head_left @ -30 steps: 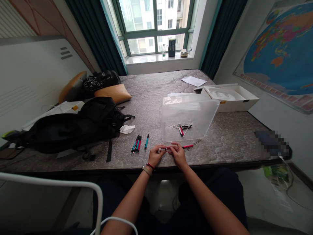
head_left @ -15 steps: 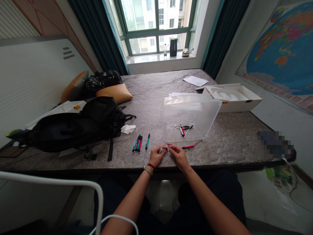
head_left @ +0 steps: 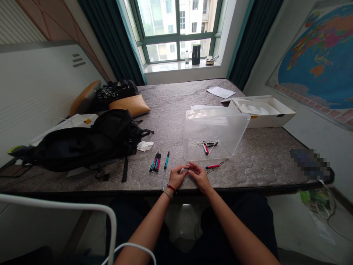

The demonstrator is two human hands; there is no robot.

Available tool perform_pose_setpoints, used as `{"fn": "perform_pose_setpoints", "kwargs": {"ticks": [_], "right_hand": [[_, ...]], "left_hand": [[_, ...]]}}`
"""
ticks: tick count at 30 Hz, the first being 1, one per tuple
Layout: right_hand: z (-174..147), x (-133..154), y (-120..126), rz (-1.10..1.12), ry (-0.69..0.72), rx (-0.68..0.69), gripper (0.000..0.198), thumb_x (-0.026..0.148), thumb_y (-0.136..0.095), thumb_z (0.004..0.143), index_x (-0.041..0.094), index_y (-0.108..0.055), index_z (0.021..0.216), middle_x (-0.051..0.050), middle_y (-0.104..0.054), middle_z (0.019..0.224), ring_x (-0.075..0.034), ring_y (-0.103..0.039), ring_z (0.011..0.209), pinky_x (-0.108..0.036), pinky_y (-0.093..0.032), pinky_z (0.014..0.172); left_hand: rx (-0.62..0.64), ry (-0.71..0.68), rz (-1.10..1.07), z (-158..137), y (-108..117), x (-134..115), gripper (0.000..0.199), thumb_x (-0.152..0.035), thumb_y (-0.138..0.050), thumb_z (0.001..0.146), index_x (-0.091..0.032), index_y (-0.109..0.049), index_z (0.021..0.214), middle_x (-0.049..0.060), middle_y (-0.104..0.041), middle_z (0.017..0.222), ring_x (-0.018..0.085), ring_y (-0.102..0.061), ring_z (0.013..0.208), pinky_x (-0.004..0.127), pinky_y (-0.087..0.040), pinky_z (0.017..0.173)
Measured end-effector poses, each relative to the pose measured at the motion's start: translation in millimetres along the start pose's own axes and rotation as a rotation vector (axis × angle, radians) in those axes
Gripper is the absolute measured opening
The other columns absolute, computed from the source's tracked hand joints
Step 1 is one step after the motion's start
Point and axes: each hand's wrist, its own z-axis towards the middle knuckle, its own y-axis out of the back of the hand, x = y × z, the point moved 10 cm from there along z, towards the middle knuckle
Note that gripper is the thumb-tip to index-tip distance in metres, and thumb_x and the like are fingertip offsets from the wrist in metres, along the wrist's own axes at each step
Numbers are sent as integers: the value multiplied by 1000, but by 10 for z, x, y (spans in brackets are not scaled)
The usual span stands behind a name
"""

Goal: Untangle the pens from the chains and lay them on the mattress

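Near the front edge of the mattress, my left hand (head_left: 176,176) is closed around a small pen part, pale at one end (head_left: 181,170) and dark at the other. My right hand (head_left: 199,176) meets it, thumb and fingertips closed at the dark end; the fingers hide much of the part. Just right of that hand lies a red pen barrel (head_left: 212,166). Left of my hands, several teal and red pens (head_left: 155,163) lie side by side, with one teal pen (head_left: 167,160) a little apart. Behind my hands, a clear plastic bin (head_left: 190,127) holds loose pen parts (head_left: 206,148).
A black backpack (head_left: 82,145) and a crumpled tissue (head_left: 145,146) lie on the left, with a tan cushion (head_left: 131,105) behind. An open white box (head_left: 270,119) stands behind the bin at right. A white metal frame (head_left: 68,205) crosses the lower left.
My right fingers have shifted slightly and stretched out a little more around the pen part. My left hand stays in place; the pens and bin have not moved.
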Motion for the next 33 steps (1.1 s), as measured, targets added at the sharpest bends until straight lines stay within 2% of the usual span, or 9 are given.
{"fn": "perform_pose_setpoints", "kwargs": {"ticks": [5,17,23,26,28,31,33], "right_hand": [[-20,-55,68,57,-50,-55,37,35,-80,70,21,-69,103,-8,-71,110,-24,-64,108,-44,-44,103],[-20,-96,84,67,-78,-63,36,37,-80,69,20,-70,99,-8,-72,107,-24,-65,106,-42,-45,101],[-67,-36,97,49,-141,-52,37,42,-77,69,20,-71,98,-8,-72,106,-24,-68,97,-38,-54,85],[-53,103,212,-59,-153,-17,35,43,-75,71,20,-71,97,-9,-72,105,-24,-69,92,-35,-56,75],[30,257,417,-179,-129,-34,35,43,-72,74,19,-70,99,-8,-73,97,-22,-71,81,-32,-56,68],[296,541,777,-428,-69,-74,32,40,-65,80,19,-67,104,-5,-73,87,-18,-69,68,-30,-53,60],[559,713,909,-697,-37,-60,25,33,-61,81,19,-67,101,-4,-72,84,-18,-68,66,-30,-52,61]], "left_hand": [[16,16,33,-1,-9,-27,17,-31,-70,79,-18,-74,90,5,-74,94,19,-67,91,33,-51,87],[18,24,53,-18,-15,-25,18,-29,-69,80,-18,-73,93,5,-74,96,19,-67,92,32,-50,86],[-6,28,68,-26,6,-6,21,-33,-69,81,-18,-74,94,5,-74,95,19,-68,90,31,-51,84],[-58,54,81,-29,48,68,22,-35,-68,81,-18,-74,94,6,-74,94,19,-68,87,31,-52,81],[-77,74,75,-31,57,115,23,-35,-68,80,-18,-74,95,7,-75,94,20,-68,86,32,-53,80],[-74,71,67,-31,41,120,21,-34,-69,80,-19,-74,94,6,-75,95,21,-69,90,33,-52,84],[-62,59,76,-31,28,92,20,-34,-69,80,-20,-75,93,5,-75,95,20,-68,91,32,-52,85]]}}
